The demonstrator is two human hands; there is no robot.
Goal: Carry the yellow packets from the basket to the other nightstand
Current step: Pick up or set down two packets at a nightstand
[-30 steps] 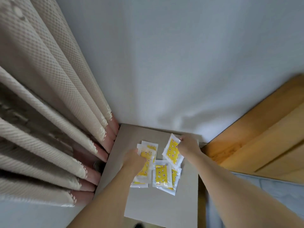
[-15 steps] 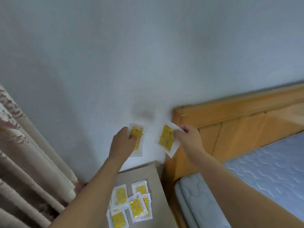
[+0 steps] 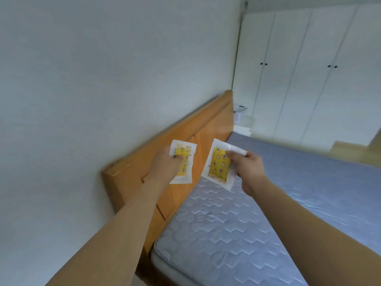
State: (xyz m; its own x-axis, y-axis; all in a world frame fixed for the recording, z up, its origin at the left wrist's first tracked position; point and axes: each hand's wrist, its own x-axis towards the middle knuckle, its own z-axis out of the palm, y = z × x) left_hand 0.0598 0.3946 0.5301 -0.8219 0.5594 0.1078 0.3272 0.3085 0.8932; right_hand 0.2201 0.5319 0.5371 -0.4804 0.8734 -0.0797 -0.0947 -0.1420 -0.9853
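Note:
My left hand point(image 3: 165, 166) grips one yellow packet point(image 3: 184, 162) with a white border, held upright in front of the wooden headboard point(image 3: 208, 124). A second yellow packet point(image 3: 219, 164) is pinched at its top right corner by my right hand point(image 3: 250, 170) and hangs over the head end of the bed. The two packets are side by side, a little apart. Far off beyond the headboard stands the other nightstand point(image 3: 246, 122) with a white object point(image 3: 240, 112) on it. The basket is out of view.
A bed with a blue-grey quilted mattress point(image 3: 257, 213) fills the lower right. White wardrobe doors point(image 3: 309, 69) line the far wall. A plain white wall point(image 3: 92, 89) runs along the left.
Both hands lifted a packet each off the near nightstand. The view swung right, away from the curtain and the packets lying there, along the headboard toward the far side of the bed.

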